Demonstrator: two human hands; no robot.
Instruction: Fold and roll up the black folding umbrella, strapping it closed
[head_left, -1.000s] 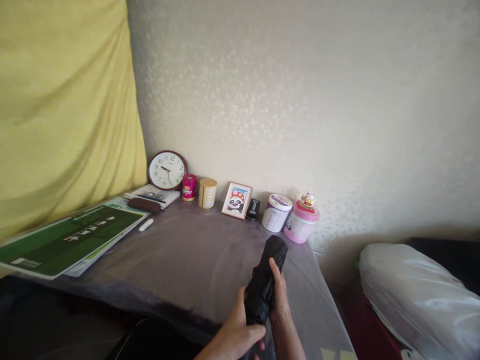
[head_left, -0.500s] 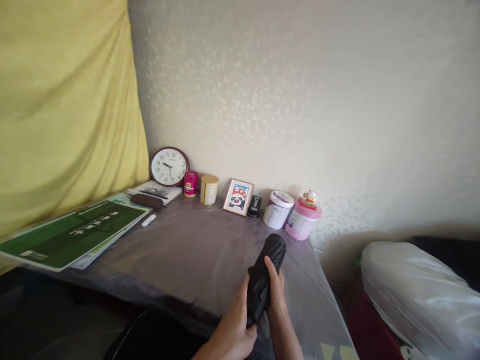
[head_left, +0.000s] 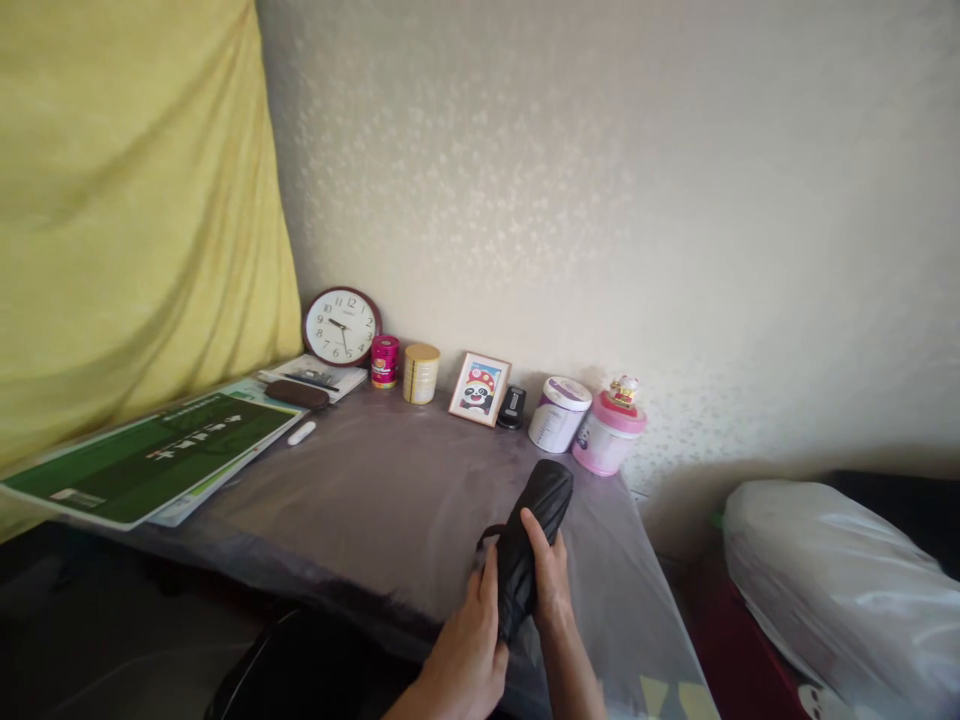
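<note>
A black folded umbrella is held between my two hands, tilted, above the near right part of the table. My left hand grips its lower left side, and those fingertips are partly hidden. A small dark strap or flap sticks out at the umbrella's left, by the left fingers. On the other side, my right hand wraps the middle, its thumb lying along the top surface. The umbrella's far end points toward the jars at the back.
Along the wall stand a round clock, a pink can, a yellow-lidded can, a panda picture frame, a white tub and a pink jar. A green board lies left. White plastic bag at right.
Both hands still hold the umbrella. A strap or flap now sticks out farther on its left, and my left fingers have shifted slightly upward. The view has moved a little.
</note>
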